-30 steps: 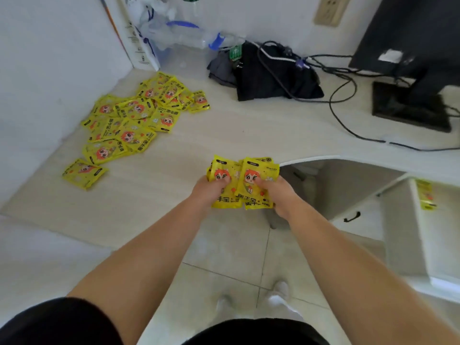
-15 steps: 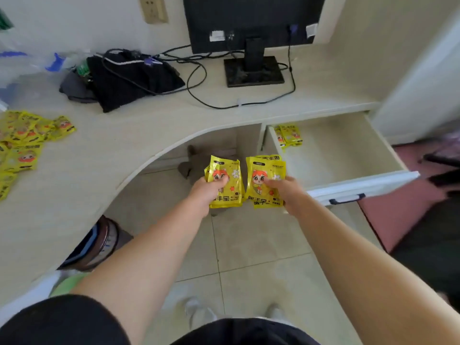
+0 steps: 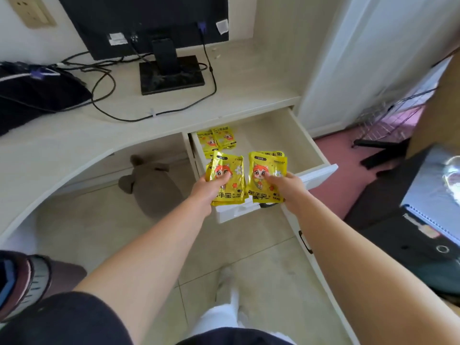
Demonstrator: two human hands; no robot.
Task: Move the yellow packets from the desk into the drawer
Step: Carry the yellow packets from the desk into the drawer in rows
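Note:
My left hand (image 3: 208,186) grips a small stack of yellow packets (image 3: 227,180) with a cartoon face on the front. My right hand (image 3: 287,185) grips a second stack of yellow packets (image 3: 267,179). Both stacks hang side by side above the front part of the open drawer (image 3: 278,135), which is pulled out from under the pale desk (image 3: 74,143). A few more yellow packets (image 3: 216,140) lie in the drawer's back left corner. The pile of packets on the desk is out of view.
A black monitor (image 3: 149,23) on its stand with cables (image 3: 104,95) sits at the back of the desk, a dark bag (image 3: 37,95) to its left. A grey plush toy (image 3: 149,188) lies on the floor under the desk. Dark boxes (image 3: 410,220) stand at the right.
I have turned right, away from the pile on the desk. Both hands have carried their packets from over the desk edge to above the open drawer.

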